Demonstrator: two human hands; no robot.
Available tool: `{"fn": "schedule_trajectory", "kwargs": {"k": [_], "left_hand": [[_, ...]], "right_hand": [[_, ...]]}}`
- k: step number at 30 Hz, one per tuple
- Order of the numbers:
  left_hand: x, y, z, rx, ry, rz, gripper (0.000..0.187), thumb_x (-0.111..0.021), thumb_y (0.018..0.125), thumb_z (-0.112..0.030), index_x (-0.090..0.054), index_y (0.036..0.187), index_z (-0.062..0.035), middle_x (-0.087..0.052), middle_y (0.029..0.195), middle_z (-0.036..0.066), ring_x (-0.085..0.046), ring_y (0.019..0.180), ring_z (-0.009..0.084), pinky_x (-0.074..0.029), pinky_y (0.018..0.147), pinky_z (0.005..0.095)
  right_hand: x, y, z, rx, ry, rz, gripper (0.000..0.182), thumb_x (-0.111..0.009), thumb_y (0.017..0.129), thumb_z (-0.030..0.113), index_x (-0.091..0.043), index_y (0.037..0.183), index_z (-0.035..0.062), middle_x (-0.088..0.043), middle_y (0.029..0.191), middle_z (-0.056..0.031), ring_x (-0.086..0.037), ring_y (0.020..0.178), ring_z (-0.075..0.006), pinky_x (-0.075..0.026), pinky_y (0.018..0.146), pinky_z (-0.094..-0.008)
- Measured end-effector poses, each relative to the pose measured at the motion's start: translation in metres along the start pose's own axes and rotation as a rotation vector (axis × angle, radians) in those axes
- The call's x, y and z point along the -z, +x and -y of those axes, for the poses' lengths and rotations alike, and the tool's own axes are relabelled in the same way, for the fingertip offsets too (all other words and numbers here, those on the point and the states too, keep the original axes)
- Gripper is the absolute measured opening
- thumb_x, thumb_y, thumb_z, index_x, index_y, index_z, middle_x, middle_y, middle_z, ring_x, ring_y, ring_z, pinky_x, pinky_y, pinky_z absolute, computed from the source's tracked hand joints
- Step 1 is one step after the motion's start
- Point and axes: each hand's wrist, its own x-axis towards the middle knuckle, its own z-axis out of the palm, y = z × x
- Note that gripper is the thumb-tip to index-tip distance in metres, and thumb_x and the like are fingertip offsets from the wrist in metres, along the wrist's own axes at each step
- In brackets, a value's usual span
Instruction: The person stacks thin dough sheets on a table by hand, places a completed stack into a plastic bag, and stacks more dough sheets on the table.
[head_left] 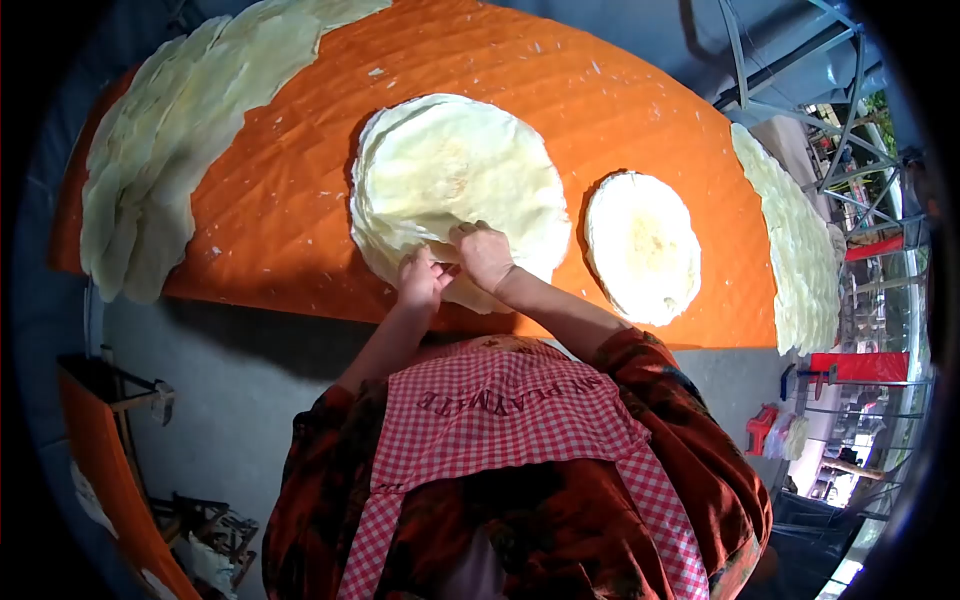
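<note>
A large stack of thin, round, pale flatbreads (460, 165) lies on the orange table cover, its layered edges showing at the left. My right hand (483, 255) is closed at the stack's near side, fingers curled down on the edge of the top flatbread, which is slightly raised and creased there. Just left of it, my left hand (424, 280) pinches near the same edge, its fingertips close to my right hand. The exact grip under my right fingers is hidden. To the right sits a smaller stack of flatbreads (643, 248), apart from both hands.
Overlapping flatbreads cover the left end of the orange table cover (290, 200) and more lie along its right end (790, 235). White scraps dot the cover. A metal frame (800, 90) stands at the upper right. Red crates (762, 430) rest on the floor.
</note>
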Motion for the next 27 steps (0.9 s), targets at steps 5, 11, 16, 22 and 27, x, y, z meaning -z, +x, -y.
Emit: {"fn": "schedule_trajectory", "kwargs": {"k": [5, 11, 16, 22, 27], "left_hand": [[-0.001, -0.008, -0.002, 0.039, -0.011, -0.028, 0.029, -0.038, 0.099, -0.023, -0.043, 0.115, 0.0004, -0.056, 0.110, 0.017, -0.058, 0.101, 0.0299, -0.052, 0.083, 0.0475], [0.011, 0.007, 0.005, 0.017, 0.138, -0.061, 0.034, -0.044, 0.097, -0.035, -0.046, 0.111, -0.0034, -0.057, 0.105, 0.015, -0.059, 0.099, 0.0304, -0.051, 0.084, 0.0439], [0.024, 0.017, 0.001, 0.128, -0.130, 0.071, 0.066, -0.046, 0.094, -0.051, -0.031, 0.137, -0.0030, -0.043, 0.135, 0.018, -0.049, 0.118, 0.0303, -0.044, 0.094, 0.0422], [-0.001, -0.004, 0.000, -0.031, 0.189, 0.104, 0.079, -0.047, 0.093, -0.053, -0.016, 0.145, -0.0014, -0.031, 0.146, 0.019, -0.036, 0.131, 0.0337, -0.033, 0.105, 0.0446], [-0.004, 0.003, -0.003, 0.055, 0.157, -0.015, 0.064, -0.050, 0.094, -0.044, -0.032, 0.139, -0.0008, -0.039, 0.141, 0.015, -0.041, 0.128, 0.0293, -0.035, 0.103, 0.0417]], "right_hand": [[0.022, 0.010, -0.001, -0.078, 0.081, -0.154, 0.012, -0.056, 0.073, 0.009, -0.059, 0.084, 0.0079, -0.064, 0.082, -0.0078, -0.063, 0.081, -0.0272, -0.052, 0.065, -0.0369], [-0.022, -0.013, 0.007, 0.031, 0.241, -0.042, 0.035, -0.059, 0.080, 0.021, -0.057, 0.110, 0.0036, -0.057, 0.118, -0.0159, -0.052, 0.113, -0.0324, -0.044, 0.092, -0.0413], [0.007, -0.025, 0.010, 0.098, 0.211, -0.131, 0.049, -0.064, 0.078, 0.029, -0.054, 0.118, 0.0026, -0.054, 0.125, -0.0186, -0.052, 0.115, -0.0332, -0.042, 0.095, -0.0425], [0.000, 0.051, -0.065, -0.047, 0.029, 0.300, 0.014, -0.057, 0.076, 0.014, -0.068, 0.081, 0.0064, -0.065, 0.078, -0.0174, -0.064, 0.072, -0.0337, -0.050, 0.066, -0.0460], [0.174, 0.216, -0.215, -0.055, -0.081, -0.075, 0.036, -0.065, 0.070, 0.029, -0.068, 0.097, 0.0049, -0.066, 0.085, -0.0214, -0.065, 0.075, -0.0340, -0.051, 0.068, -0.0431]]}}
